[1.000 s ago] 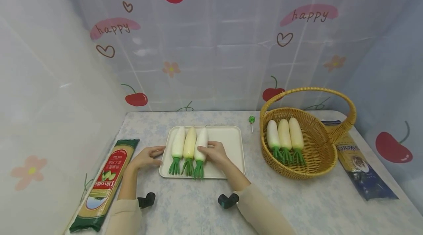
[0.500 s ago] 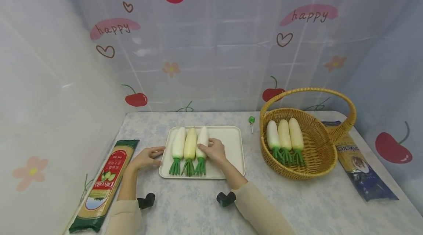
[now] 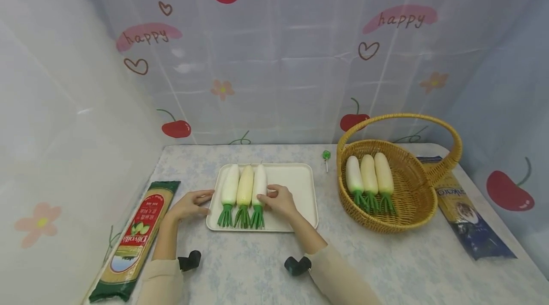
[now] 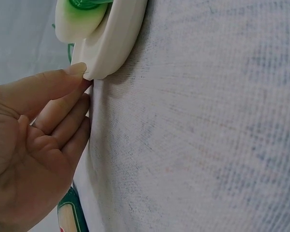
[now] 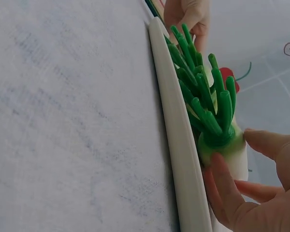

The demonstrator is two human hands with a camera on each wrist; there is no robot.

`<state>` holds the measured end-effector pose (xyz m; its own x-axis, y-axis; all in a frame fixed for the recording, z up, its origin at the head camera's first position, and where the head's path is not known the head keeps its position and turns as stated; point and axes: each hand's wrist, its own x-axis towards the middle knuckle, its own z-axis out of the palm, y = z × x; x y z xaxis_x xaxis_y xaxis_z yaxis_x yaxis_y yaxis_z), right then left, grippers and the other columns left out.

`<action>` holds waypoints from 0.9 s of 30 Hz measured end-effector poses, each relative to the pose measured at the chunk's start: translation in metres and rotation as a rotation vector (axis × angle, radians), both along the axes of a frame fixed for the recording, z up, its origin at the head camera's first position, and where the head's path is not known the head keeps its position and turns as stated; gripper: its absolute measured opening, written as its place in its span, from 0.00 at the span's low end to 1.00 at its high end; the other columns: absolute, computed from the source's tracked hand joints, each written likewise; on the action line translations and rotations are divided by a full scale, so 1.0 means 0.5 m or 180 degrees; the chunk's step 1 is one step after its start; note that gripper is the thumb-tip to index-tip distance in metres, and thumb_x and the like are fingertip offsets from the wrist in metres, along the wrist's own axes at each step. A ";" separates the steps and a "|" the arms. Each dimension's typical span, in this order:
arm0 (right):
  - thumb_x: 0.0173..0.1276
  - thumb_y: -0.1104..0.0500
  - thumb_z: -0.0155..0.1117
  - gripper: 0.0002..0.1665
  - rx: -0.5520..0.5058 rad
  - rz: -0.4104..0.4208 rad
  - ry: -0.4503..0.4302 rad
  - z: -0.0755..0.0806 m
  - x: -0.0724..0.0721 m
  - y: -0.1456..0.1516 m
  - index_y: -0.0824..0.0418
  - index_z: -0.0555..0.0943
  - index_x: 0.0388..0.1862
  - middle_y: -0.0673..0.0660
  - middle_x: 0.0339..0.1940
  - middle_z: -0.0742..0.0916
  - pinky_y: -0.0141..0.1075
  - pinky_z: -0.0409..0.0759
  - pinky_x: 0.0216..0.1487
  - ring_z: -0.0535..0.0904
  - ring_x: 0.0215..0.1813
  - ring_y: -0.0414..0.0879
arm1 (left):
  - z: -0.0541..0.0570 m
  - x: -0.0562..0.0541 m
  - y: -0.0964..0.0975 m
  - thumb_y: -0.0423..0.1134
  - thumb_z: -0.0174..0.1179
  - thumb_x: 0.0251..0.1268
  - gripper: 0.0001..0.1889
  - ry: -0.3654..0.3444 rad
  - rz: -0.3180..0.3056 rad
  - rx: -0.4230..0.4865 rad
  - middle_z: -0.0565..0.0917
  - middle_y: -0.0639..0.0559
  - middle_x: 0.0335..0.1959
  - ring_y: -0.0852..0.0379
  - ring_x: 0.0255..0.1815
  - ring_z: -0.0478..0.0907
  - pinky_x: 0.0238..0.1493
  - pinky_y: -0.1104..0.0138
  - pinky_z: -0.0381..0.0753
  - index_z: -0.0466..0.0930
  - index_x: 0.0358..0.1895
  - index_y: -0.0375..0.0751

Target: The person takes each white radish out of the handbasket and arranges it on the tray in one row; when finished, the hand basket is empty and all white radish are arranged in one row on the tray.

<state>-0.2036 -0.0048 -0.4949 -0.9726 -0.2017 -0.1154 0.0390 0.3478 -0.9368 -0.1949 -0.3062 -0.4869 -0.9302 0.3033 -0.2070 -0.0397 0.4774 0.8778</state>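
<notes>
Three radishes with green stems lie side by side on the left part of a cream tray (image 3: 296, 176): a white radish (image 3: 230, 186), a yellowish radish (image 3: 245, 188) and a right-hand white radish (image 3: 259, 186). My right hand (image 3: 279, 200) holds that right-hand one, with thumb and fingers on its body close to the stems (image 5: 222, 108). At the tray's left edge, my left hand (image 3: 190, 204) pinches the rim, its thumb (image 4: 77, 69) on top. The stems of all three point toward me.
A wicker basket (image 3: 411, 200) with three more radishes (image 3: 369, 176) stands at the right, partly over a blue-and-gold packet (image 3: 467, 224). A green lollipop (image 3: 327, 156) lies behind, between tray and basket. A red-and-green pasta packet (image 3: 137, 238) lies left of my left arm.
My right hand shifts the right-hand radish slightly right, then back left against the middle one; the row now sits a touch further left. The left hand stays at the tray's edge.
</notes>
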 end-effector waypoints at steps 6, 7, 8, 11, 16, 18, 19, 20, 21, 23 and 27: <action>0.62 0.50 0.67 0.40 0.0012 0.0237 -0.0096 0.007 0.015 0.012 0.70 0.66 0.66 0.66 0.48 0.83 0.46 0.78 0.50 0.85 0.33 0.49 | 0.002 0.000 -0.005 0.24 0.63 0.53 0.36 0.0027 -0.0065 0.0119 0.63 0.27 0.65 0.33 0.67 0.60 0.52 0.58 0.77 0.59 0.67 0.22; 0.62 0.50 0.67 0.40 0.0003 0.0257 -0.0098 0.007 0.017 0.016 0.70 0.67 0.66 0.66 0.49 0.83 0.45 0.79 0.48 0.85 0.33 0.49 | 0.002 0.000 -0.005 0.24 0.63 0.53 0.36 0.0032 -0.0072 0.0118 0.63 0.27 0.65 0.33 0.67 0.60 0.52 0.59 0.78 0.59 0.67 0.22; 0.62 0.50 0.67 0.40 -0.0014 0.0282 -0.0109 0.008 0.020 0.021 0.69 0.67 0.66 0.66 0.49 0.82 0.44 0.80 0.46 0.85 0.34 0.49 | 0.002 0.000 -0.004 0.24 0.63 0.53 0.36 0.0039 -0.0077 0.0117 0.63 0.27 0.65 0.33 0.67 0.60 0.52 0.59 0.78 0.59 0.67 0.22; 0.62 0.52 0.67 0.38 -0.0056 0.0389 -0.0091 0.011 0.027 0.039 0.69 0.68 0.65 0.66 0.49 0.82 0.40 0.82 0.41 0.84 0.36 0.51 | 0.000 -0.001 -0.004 0.25 0.63 0.53 0.36 0.0043 -0.0093 0.0099 0.63 0.27 0.65 0.33 0.67 0.60 0.52 0.59 0.77 0.59 0.67 0.22; 0.64 0.56 0.64 0.35 -0.0227 0.0620 0.0045 0.027 0.039 0.078 0.72 0.67 0.65 0.68 0.47 0.82 0.42 0.83 0.40 0.84 0.41 0.57 | -0.001 0.000 -0.008 0.24 0.63 0.53 0.36 0.0066 -0.0088 0.0081 0.63 0.27 0.65 0.33 0.66 0.60 0.53 0.57 0.76 0.59 0.67 0.22; 0.65 0.58 0.63 0.34 -0.0324 0.0718 0.0097 0.036 0.043 0.096 0.75 0.66 0.65 0.70 0.47 0.81 0.45 0.83 0.40 0.83 0.43 0.61 | -0.001 0.000 -0.010 0.24 0.63 0.52 0.36 0.0061 -0.0084 0.0098 0.63 0.27 0.64 0.33 0.66 0.60 0.54 0.57 0.76 0.59 0.67 0.22; 0.65 0.59 0.63 0.34 -0.0362 0.0767 0.0117 0.041 0.045 0.105 0.76 0.66 0.65 0.71 0.47 0.81 0.46 0.82 0.41 0.82 0.44 0.62 | -0.001 0.000 -0.010 0.24 0.64 0.52 0.36 0.0055 -0.0090 0.0098 0.63 0.27 0.65 0.33 0.67 0.60 0.54 0.57 0.76 0.59 0.67 0.22; 0.66 0.59 0.62 0.34 -0.0375 0.0816 0.0142 0.047 0.048 0.115 0.76 0.65 0.65 0.71 0.47 0.81 0.47 0.82 0.41 0.82 0.45 0.63 | -0.001 0.000 -0.010 0.24 0.63 0.52 0.36 0.0043 -0.0093 0.0108 0.63 0.27 0.65 0.33 0.67 0.60 0.54 0.56 0.76 0.59 0.67 0.22; 0.66 0.59 0.62 0.34 -0.0375 0.0840 0.0167 0.052 0.050 0.125 0.76 0.66 0.65 0.71 0.48 0.81 0.48 0.82 0.42 0.82 0.45 0.62 | -0.001 -0.001 -0.010 0.24 0.63 0.52 0.36 0.0038 -0.0092 0.0110 0.62 0.27 0.65 0.33 0.67 0.59 0.54 0.56 0.76 0.59 0.67 0.22; 0.66 0.57 0.62 0.34 -0.0348 0.0867 0.0222 0.063 0.054 0.148 0.75 0.66 0.65 0.70 0.48 0.81 0.49 0.82 0.42 0.82 0.45 0.60 | -0.001 -0.002 -0.009 0.24 0.64 0.52 0.37 0.0032 -0.0093 0.0104 0.62 0.27 0.65 0.33 0.67 0.59 0.54 0.56 0.76 0.59 0.67 0.21; 0.66 0.57 0.62 0.34 -0.0346 0.0865 0.0338 0.085 0.063 0.202 0.73 0.66 0.66 0.69 0.50 0.81 0.51 0.80 0.45 0.81 0.46 0.60 | -0.003 -0.003 -0.007 0.24 0.63 0.52 0.36 0.0035 -0.0100 0.0105 0.62 0.27 0.65 0.33 0.67 0.59 0.55 0.55 0.75 0.59 0.67 0.21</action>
<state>-0.1719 0.0964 -0.4524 -0.8869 -0.4615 0.0205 -0.1418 0.2298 -0.9629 -0.1965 -0.3096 -0.4883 -0.9222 0.3390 -0.1861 -0.0152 0.4490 0.8934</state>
